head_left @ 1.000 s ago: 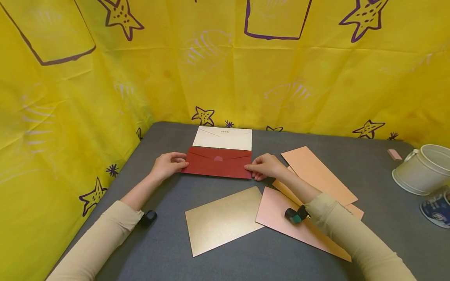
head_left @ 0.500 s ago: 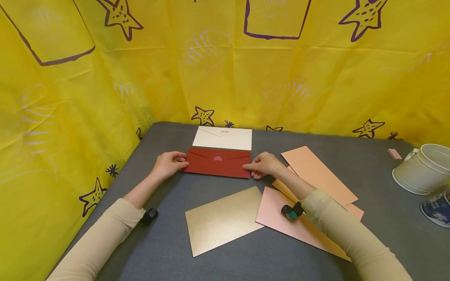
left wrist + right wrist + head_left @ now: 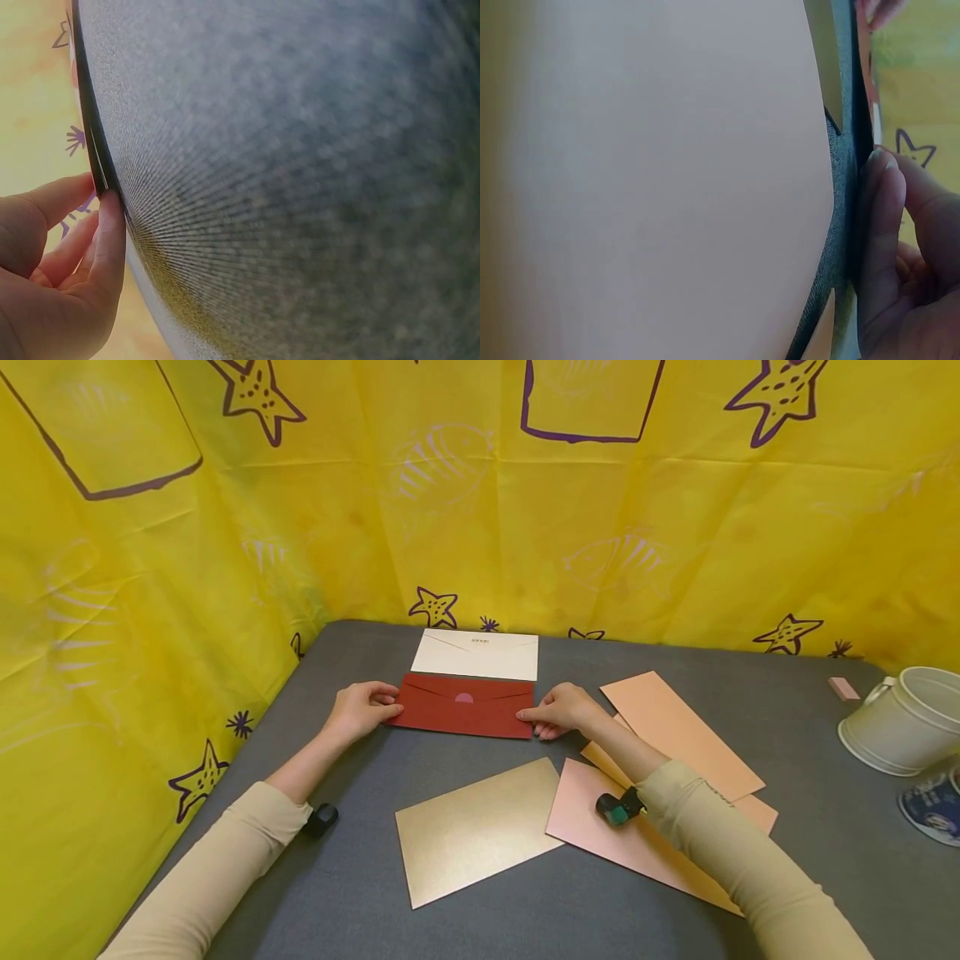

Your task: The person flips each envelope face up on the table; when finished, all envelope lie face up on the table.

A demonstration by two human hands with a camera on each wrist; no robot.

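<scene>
A red envelope [image 3: 465,714] with a round pink seal on its flap lies in front of a white envelope [image 3: 476,654] at the far side of the table. My left hand [image 3: 357,713] pinches the red envelope's left end, thumb on top. At the opposite end my right hand [image 3: 564,712] pinches its right edge between thumb and fingers. Seen from the left wrist, the thumb and fingers of the left hand [image 3: 67,262] meet at the envelope's thin edge. The right wrist view has the right hand [image 3: 907,255] gripping the edge from the other side.
A gold envelope [image 3: 480,831] lies nearer on the grey table [image 3: 360,877]. Right of it, a pink envelope [image 3: 581,810] and peach envelopes [image 3: 682,735] overlap under the right forearm. A white metal bucket [image 3: 896,722], a blue tin [image 3: 933,806] and a pink eraser [image 3: 843,689] stand far right.
The red envelope's right end has shifted slightly left and back, my right hand moving with it. The left hand keeps its hold, and the other envelopes stay put.
</scene>
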